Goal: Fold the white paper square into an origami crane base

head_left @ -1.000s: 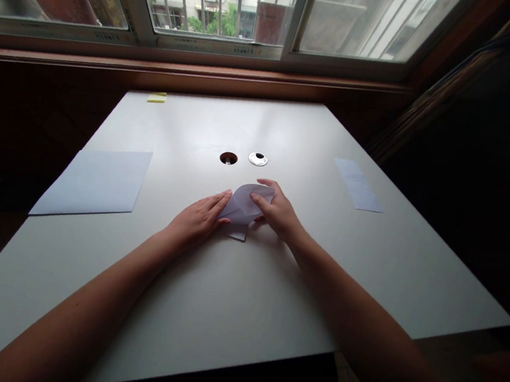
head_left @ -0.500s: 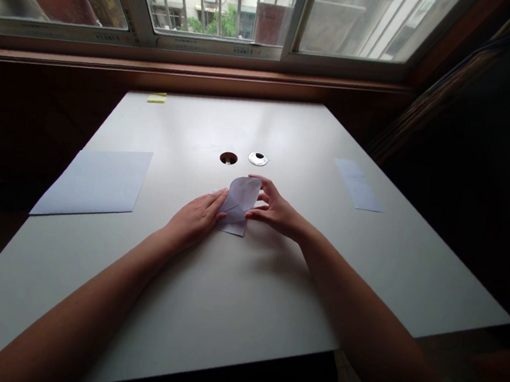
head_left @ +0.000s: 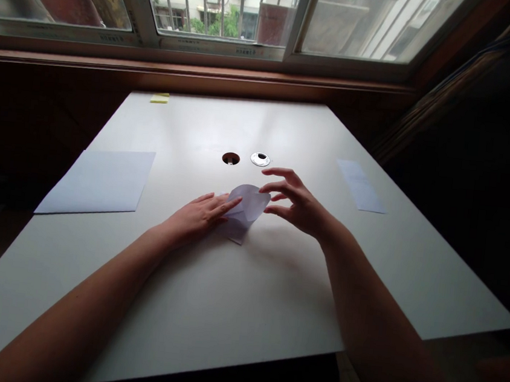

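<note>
A small piece of folded white paper (head_left: pixel 250 204) lies near the middle of the white table, its rounded upper flap raised and curling. From its left side my left hand (head_left: pixel 204 213) holds it, index finger laid across the flap and thumb nearer me. My right hand (head_left: pixel 297 198) is at the flap's right edge, fingers bent and spread apart. Its fingertips are close to the paper; whether one touches it I cannot tell. Part of the paper is hidden under my left fingers.
A larger white sheet (head_left: pixel 101 181) lies at the table's left side, a narrow paper strip (head_left: pixel 360 187) on the right. Beyond my hands are a round hole (head_left: pixel 231 159) and a metal ring cover (head_left: pixel 260 159). Yellow sticky notes (head_left: pixel 159 98) sit near the far left corner.
My right hand has opened and drawn back to the right from the flap. My left index finger has moved onto the paper, which has turned slightly.
</note>
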